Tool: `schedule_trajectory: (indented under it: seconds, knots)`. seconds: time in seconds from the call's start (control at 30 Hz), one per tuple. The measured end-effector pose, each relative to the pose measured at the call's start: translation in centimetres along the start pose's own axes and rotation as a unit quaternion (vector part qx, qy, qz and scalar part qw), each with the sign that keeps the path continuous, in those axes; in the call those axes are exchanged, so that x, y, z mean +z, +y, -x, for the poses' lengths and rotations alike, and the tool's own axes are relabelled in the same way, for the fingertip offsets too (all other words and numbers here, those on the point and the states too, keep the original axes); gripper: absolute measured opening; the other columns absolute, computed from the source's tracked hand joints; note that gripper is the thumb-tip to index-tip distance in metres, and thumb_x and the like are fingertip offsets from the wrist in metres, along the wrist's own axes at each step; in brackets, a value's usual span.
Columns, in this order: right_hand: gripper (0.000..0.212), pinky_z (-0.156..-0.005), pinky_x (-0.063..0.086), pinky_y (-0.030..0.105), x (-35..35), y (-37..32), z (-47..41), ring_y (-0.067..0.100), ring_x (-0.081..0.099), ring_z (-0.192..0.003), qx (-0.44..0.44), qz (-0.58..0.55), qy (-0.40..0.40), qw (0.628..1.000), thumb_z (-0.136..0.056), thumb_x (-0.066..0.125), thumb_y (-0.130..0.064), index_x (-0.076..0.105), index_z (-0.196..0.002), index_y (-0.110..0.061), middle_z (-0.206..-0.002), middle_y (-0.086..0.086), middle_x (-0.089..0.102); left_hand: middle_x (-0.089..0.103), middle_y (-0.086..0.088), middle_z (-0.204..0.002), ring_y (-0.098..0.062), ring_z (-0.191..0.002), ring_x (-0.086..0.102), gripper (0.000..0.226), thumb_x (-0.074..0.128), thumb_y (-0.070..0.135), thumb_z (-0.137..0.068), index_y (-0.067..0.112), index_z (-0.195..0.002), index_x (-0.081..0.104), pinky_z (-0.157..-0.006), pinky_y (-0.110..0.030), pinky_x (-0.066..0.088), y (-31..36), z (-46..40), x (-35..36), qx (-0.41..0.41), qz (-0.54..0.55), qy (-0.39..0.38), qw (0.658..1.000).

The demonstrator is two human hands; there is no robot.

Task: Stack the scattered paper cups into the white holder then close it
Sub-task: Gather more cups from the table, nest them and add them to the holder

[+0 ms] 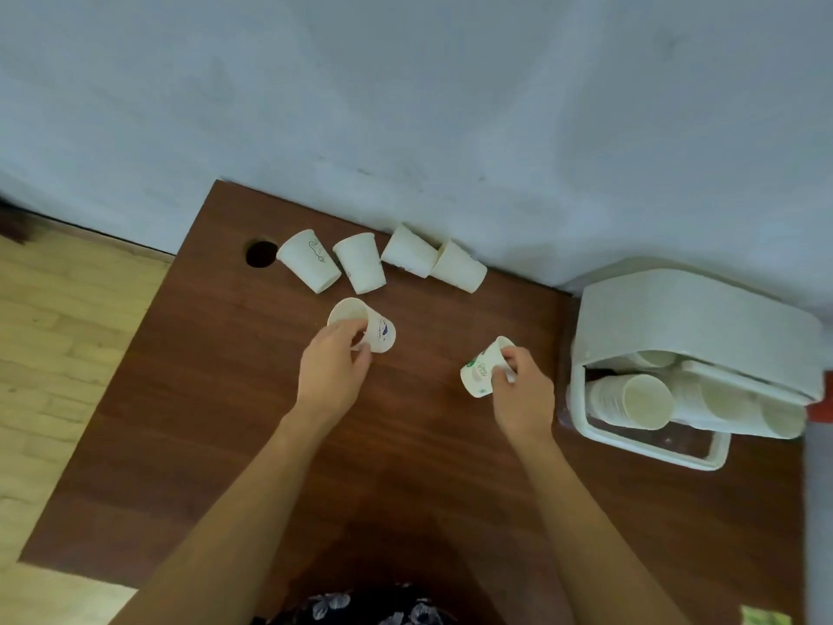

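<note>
Six loose paper cups are out on your brown wooden table [225, 421], which butts against a pale blue-grey wall [405, 83], with light wood flooring [54, 354] to its left. At the table's right edge stands the white holder [694, 318], its lid raised and tilted back over the body, so it is open. Inside it you can see stacks of cups [631, 399] lying on their sides with the mouths turned toward you; how many stacks sit further right is hard to tell.

Four cups stand in a row near the wall, all upside down: the first [308, 261] with a thin line drawing on it, just beside the round cable hole [260, 253]; the second [360, 268]; the third [408, 252]; and the fourth [459, 267], touching the third.

Your left hand [331, 367] has its fingers curled round a cup with a blue mark [376, 329], tipped so its open mouth faces up and to the left. Your right hand [523, 390] pinches a cup with green print [480, 372], lying tilted with its base toward the lower left. The two held cups are well apart, and the right one is nearer the holder.

At the bottom edge, a bit of dark floral fabric [360, 611] shows.
</note>
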State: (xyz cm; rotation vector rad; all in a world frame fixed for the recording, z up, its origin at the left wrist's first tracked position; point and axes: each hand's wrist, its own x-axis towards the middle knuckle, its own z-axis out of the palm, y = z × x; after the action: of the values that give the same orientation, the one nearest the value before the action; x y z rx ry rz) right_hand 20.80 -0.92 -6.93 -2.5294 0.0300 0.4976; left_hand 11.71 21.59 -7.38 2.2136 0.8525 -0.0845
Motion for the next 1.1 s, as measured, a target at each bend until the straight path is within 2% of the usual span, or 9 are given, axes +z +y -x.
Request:
schedule_trajectory:
  seconds: [0.1,0.2,0.4,0.5,0.6,0.7,0.8,0.97,1.1]
  knots:
    - [0.028,-0.086,0.052,0.023,-2.2,1.4,2.5,0.021,0.057,-0.123,0.000,-0.038,0.027,0.999,-0.099,0.051,-0.014,0.059,-0.126,-0.018,-0.134,0.004,0.061,0.065,0.000,-0.120,-0.009,-0.102,0.061,0.032,0.062,0.017,-0.093,0.015,-0.125,0.061,-0.089,-0.024,0.051,3.4,2.6,0.6,0.033,0.048,-0.004,0.998]
    - [0.026,-0.095,0.055,0.034,-4.4,3.7,4.9,0.015,0.060,-0.115,-0.004,-0.059,0.068,0.996,-0.097,0.057,-0.019,0.062,-0.123,-0.021,-0.129,0.000,0.064,0.065,0.003,-0.120,-0.007,-0.100,0.060,0.031,0.062,0.018,-0.093,0.016,-0.124,0.062,-0.084,-0.019,0.050,6.7,4.9,1.7,0.052,0.083,-0.009,0.995]
    - [0.028,-0.085,0.054,0.032,-10.9,8.3,7.3,0.012,0.059,-0.099,-0.006,-0.067,0.198,0.978,-0.098,0.057,-0.024,0.064,-0.124,-0.018,-0.106,-0.008,0.060,0.068,-0.001,-0.115,-0.006,-0.097,0.059,0.025,0.064,0.016,-0.092,0.012,-0.116,0.067,-0.077,-0.011,0.047,11.7,8.4,4.6,0.145,0.094,-0.023,0.985]
    - [0.028,-0.085,0.050,0.029,-13.4,10.1,7.0,0.014,0.057,-0.106,-0.034,-0.046,0.235,0.970,-0.099,0.056,-0.023,0.064,-0.124,-0.014,-0.110,-0.004,0.064,0.068,-0.001,-0.114,-0.009,-0.097,0.062,0.022,0.063,0.015,-0.092,0.012,-0.114,0.067,-0.082,-0.024,0.055,13.9,9.7,5.9,0.158,0.101,-0.031,0.982]
    - [0.021,-0.077,0.046,0.028,-14.4,11.8,5.6,0.017,0.057,-0.100,-0.072,0.014,0.204,0.976,-0.101,0.050,-0.022,0.066,-0.114,-0.016,-0.101,-0.004,0.065,0.067,0.002,-0.116,-0.008,-0.098,0.062,0.022,0.061,0.018,-0.093,0.015,-0.115,0.066,-0.083,-0.028,0.057,15.9,10.8,6.8,0.162,0.102,-0.042,0.981]
    - [0.019,-0.064,0.040,0.031,-14.3,13.2,3.7,0.021,0.053,-0.083,-0.080,0.069,0.127,0.986,-0.101,0.045,-0.021,0.059,-0.088,-0.018,-0.081,-0.004,0.055,0.067,0.007,-0.114,-0.005,-0.098,0.062,0.021,0.060,0.020,-0.095,0.018,-0.114,0.066,-0.083,-0.027,0.057,17.4,11.9,7.5,0.183,0.102,-0.051,0.976]
    - [0.020,-0.073,0.037,0.036,-13.9,13.5,2.1,0.023,0.053,-0.082,-0.114,0.185,0.086,0.972,-0.101,0.043,-0.020,0.055,-0.085,-0.023,-0.075,-0.006,0.051,0.064,0.013,-0.111,-0.004,-0.098,0.062,0.019,0.060,0.021,-0.095,0.021,-0.112,0.067,-0.085,-0.021,0.054,18.9,12.7,8.1,0.187,0.091,-0.050,0.977]
    - [0.017,-0.079,0.032,0.035,-13.3,14.0,0.6,0.021,0.056,-0.091,-0.124,0.197,0.055,0.971,-0.099,0.044,-0.020,0.061,-0.097,-0.024,-0.083,-0.006,0.053,0.068,0.010,-0.105,-0.007,-0.095,0.063,0.015,0.059,0.018,-0.094,0.018,-0.106,0.069,-0.082,-0.028,0.056,21.4,13.6,9.6,0.227,0.078,-0.030,0.970]
    - [0.033,-0.097,0.038,0.041,-13.0,15.8,1.6,0.021,0.052,-0.120,-0.146,0.054,0.114,0.981,-0.093,0.059,-0.019,0.060,-0.125,-0.022,-0.126,-0.005,0.061,0.068,0.006,-0.104,-0.009,-0.094,0.062,0.017,0.062,0.019,-0.093,0.016,-0.108,0.071,-0.081,-0.034,0.055,22.9,13.9,11.5,0.274,0.035,-0.012,0.961]
